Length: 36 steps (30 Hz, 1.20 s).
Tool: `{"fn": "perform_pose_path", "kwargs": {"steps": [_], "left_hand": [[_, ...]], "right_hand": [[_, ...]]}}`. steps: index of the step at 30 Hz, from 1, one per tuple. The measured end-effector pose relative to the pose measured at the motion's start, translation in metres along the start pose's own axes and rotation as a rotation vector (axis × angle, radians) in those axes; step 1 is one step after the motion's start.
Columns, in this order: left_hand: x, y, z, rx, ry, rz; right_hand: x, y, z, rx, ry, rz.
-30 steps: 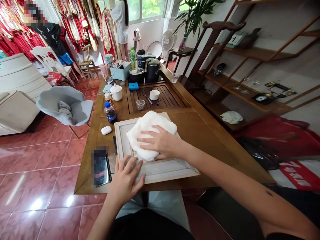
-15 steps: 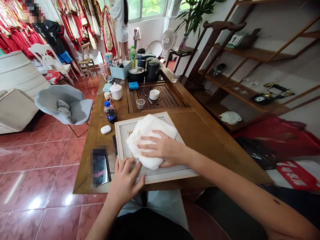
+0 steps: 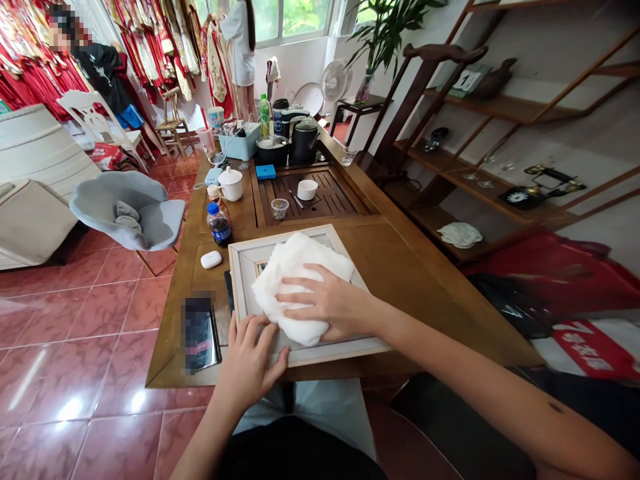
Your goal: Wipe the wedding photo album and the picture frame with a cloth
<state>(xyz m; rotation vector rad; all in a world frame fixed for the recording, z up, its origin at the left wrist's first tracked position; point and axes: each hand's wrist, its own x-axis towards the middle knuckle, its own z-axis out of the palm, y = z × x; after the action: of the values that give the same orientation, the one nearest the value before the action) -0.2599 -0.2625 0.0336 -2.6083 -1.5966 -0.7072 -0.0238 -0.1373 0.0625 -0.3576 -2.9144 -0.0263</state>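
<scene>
Fingers spread over the top of a folded white cloth [image 3: 287, 257], my right hand [image 3: 325, 300] holds it down against a picture frame [image 3: 350, 348]. Its thumb is mostly hidden at the cloth's lower edge. The pale-bordered frame lies tilted on the wooden table near the front edge, its centre largely covered by the cloth. At the frame's lower left corner, my left hand [image 3: 253, 353] rests with fingertips on the border and thumb apart, gripping nothing.
A phone [image 3: 204, 333] and a white earbud case [image 3: 211, 259] lie left of the frame. Beyond stand a blue-capped bottle [image 3: 219, 227], a white lidded cup [image 3: 231, 183] and a slatted tea tray [image 3: 340, 200] bearing small bowls. Shelves [image 3: 500, 110] line the right. Two people are in the background.
The cloth has shifted slightly down under my right hand, uncovering a little more of the frame's upper left. My left hand stays at the same corner.
</scene>
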Motion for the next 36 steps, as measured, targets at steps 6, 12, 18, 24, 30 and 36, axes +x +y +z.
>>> {"fn": "perform_pose_path", "kwargs": {"steps": [6, 12, 18, 24, 30, 36], "left_hand": [[0.0, -0.001, -0.001, 0.002, -0.018, -0.006], [0.0, -0.002, -0.001, -0.017, -0.009, -0.002], [0.001, -0.001, -0.002, -0.029, -0.008, -0.009], [0.001, 0.0, -0.002, -0.021, -0.002, -0.01], [0.001, 0.0, -0.002, -0.023, -0.003, -0.008], [0.002, 0.001, -0.003, -0.029, -0.005, -0.004]], "right_hand": [[-0.003, 0.002, -0.004, -0.014, 0.004, 0.041], [-0.006, 0.001, -0.005, 0.013, -0.008, 0.041], [-0.01, 0.0, -0.005, 0.036, -0.029, 0.016], [-0.015, -0.003, -0.006, 0.023, -0.011, 0.041], [-0.023, -0.002, -0.009, 0.012, -0.001, 0.101], [-0.03, -0.001, -0.01, 0.017, -0.012, 0.091]]}}
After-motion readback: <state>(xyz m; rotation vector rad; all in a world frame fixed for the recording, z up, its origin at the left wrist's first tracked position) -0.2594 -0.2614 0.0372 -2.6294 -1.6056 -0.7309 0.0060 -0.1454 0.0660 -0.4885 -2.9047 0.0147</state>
